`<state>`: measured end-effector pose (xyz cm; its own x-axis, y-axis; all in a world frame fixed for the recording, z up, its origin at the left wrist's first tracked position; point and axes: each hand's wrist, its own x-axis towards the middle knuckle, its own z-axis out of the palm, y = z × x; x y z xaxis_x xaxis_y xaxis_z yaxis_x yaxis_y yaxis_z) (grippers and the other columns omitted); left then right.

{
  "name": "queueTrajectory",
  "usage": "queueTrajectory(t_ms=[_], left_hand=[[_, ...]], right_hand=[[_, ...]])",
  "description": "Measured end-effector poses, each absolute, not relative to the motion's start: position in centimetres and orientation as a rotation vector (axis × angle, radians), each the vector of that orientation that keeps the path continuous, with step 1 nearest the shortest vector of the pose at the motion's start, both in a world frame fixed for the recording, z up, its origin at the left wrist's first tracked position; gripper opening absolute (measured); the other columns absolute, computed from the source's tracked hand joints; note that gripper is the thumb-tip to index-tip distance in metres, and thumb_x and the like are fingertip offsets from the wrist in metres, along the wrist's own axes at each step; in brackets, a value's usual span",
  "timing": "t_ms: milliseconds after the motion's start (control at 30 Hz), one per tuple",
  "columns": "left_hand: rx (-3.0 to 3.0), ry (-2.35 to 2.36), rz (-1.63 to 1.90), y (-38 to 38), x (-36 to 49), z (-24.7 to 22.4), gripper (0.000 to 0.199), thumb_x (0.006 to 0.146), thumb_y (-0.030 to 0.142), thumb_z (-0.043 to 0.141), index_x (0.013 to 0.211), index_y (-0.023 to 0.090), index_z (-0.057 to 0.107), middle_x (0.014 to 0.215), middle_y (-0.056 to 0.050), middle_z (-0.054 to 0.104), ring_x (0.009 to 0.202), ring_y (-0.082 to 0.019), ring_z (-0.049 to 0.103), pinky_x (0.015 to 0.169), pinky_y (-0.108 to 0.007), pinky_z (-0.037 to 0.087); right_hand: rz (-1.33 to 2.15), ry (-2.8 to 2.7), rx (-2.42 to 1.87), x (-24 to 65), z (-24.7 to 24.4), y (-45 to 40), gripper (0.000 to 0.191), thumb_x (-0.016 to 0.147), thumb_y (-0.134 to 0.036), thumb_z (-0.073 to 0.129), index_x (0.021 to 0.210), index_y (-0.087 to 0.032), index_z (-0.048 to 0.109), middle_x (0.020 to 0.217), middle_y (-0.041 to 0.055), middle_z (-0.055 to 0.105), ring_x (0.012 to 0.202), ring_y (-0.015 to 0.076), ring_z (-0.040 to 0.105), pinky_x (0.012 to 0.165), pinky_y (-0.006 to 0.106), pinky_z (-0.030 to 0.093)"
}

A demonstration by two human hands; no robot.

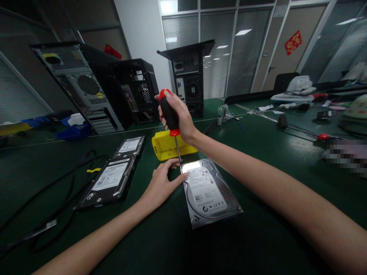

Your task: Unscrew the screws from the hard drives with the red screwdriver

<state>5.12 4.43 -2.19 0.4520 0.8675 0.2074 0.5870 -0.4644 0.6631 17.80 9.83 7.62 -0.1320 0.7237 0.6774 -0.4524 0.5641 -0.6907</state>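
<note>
A silver hard drive with a white label lies flat on the green table. My right hand is wrapped round the red and black handle of a screwdriver, held nearly upright. Its tip meets the drive's far left corner. At that same corner, my left hand grips the drive's left edge, thumb on top and fingers by the screwdriver tip. Just beyond the drive sits a yellow tray, partly behind the screwdriver and my right wrist.
Two more hard drives lie at the left beside black cables. Open computer cases stand along the back. At the right are a long tool with a red part, a white device and scattered small items.
</note>
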Motion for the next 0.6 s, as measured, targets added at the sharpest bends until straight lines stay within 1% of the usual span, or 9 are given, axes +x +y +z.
queueTrajectory(t_ms=[67, 133, 200, 300, 400, 467, 533, 600], left_hand=[[2.205, 1.220, 0.737, 4.39, 5.10, -2.23, 0.045, 0.080, 0.045, 0.059, 0.117, 0.020, 0.053, 0.117, -0.009, 0.057, 0.108, -0.025, 0.054, 0.099, -0.045, 0.038], [2.208, 1.224, 0.735, 4.36, 5.07, -2.28, 0.045, 0.080, 0.045, 0.059, 0.117, 0.020, 0.053, 0.119, -0.009, 0.056, 0.111, -0.025, 0.052, 0.100, -0.044, 0.038], [2.207, 1.229, 0.728, 4.33, 5.06, -2.30, 0.045, 0.080, 0.046, 0.059, 0.117, 0.020, 0.053, 0.119, -0.008, 0.056, 0.112, -0.025, 0.051, 0.100, -0.043, 0.038], [2.205, 1.236, 0.716, 4.34, 5.08, -2.26, 0.046, 0.080, 0.047, 0.058, 0.117, 0.020, 0.053, 0.119, -0.008, 0.056, 0.112, -0.025, 0.051, 0.100, -0.043, 0.038], [2.207, 1.236, 0.713, 4.39, 5.11, -2.19, 0.046, 0.080, 0.047, 0.058, 0.118, 0.021, 0.053, 0.119, -0.008, 0.056, 0.111, -0.025, 0.051, 0.100, -0.043, 0.037], [2.208, 1.228, 0.716, 4.40, 5.10, -2.18, 0.046, 0.081, 0.047, 0.058, 0.118, 0.021, 0.054, 0.119, -0.008, 0.056, 0.111, -0.025, 0.051, 0.100, -0.043, 0.037], [2.207, 1.224, 0.719, 4.37, 5.07, -2.19, 0.045, 0.081, 0.047, 0.058, 0.117, 0.021, 0.054, 0.119, -0.008, 0.056, 0.112, -0.025, 0.051, 0.100, -0.043, 0.037], [2.207, 1.223, 0.719, 4.32, 5.05, -2.21, 0.045, 0.080, 0.047, 0.058, 0.117, 0.021, 0.054, 0.119, -0.008, 0.056, 0.112, -0.025, 0.051, 0.100, -0.043, 0.037]], right_hand=[[1.008, -1.357, -0.242, 18.03, 7.74, 10.27, 0.027, 0.078, -0.041, 0.055, 0.088, -0.021, 0.040, 0.071, -0.0038, 0.049, 0.051, 0.0069, 0.049, 0.045, 0.021, 0.040], [0.995, -1.362, -0.232, 18.23, 7.87, 10.47, 0.034, 0.074, -0.038, 0.062, 0.087, -0.022, 0.035, 0.074, -0.0047, 0.052, 0.054, 0.0080, 0.053, 0.047, 0.022, 0.044], [0.991, -1.399, -0.234, 18.35, 7.96, 10.40, 0.039, 0.072, -0.037, 0.064, 0.088, -0.023, 0.032, 0.071, -0.0064, 0.052, 0.050, 0.0070, 0.051, 0.044, 0.020, 0.040], [0.990, -1.445, -0.224, 18.33, 8.00, 10.10, 0.039, 0.075, -0.041, 0.061, 0.091, -0.024, 0.030, 0.063, -0.0097, 0.047, 0.041, 0.0046, 0.042, 0.038, 0.018, 0.030], [1.024, -1.470, -0.158, 18.24, 8.02, 10.03, 0.031, 0.085, -0.051, 0.042, 0.099, -0.024, 0.037, 0.061, -0.0082, 0.044, 0.040, 0.0047, 0.039, 0.038, 0.020, 0.028], [1.057, -1.496, -0.128, 18.28, 8.08, 10.19, 0.039, 0.088, -0.055, 0.030, 0.100, -0.021, 0.045, 0.065, -0.0054, 0.044, 0.043, 0.0048, 0.040, 0.039, 0.020, 0.030], [1.068, -1.508, -0.128, 18.38, 8.21, 10.46, 0.041, 0.088, -0.054, 0.034, 0.096, -0.017, 0.050, 0.070, -0.0028, 0.046, 0.048, 0.0052, 0.044, 0.041, 0.021, 0.035], [1.062, -1.489, -0.134, 18.47, 8.39, 10.70, 0.036, 0.084, -0.050, 0.045, 0.092, -0.016, 0.050, 0.076, -0.0012, 0.049, 0.055, 0.0064, 0.050, 0.046, 0.021, 0.042]])
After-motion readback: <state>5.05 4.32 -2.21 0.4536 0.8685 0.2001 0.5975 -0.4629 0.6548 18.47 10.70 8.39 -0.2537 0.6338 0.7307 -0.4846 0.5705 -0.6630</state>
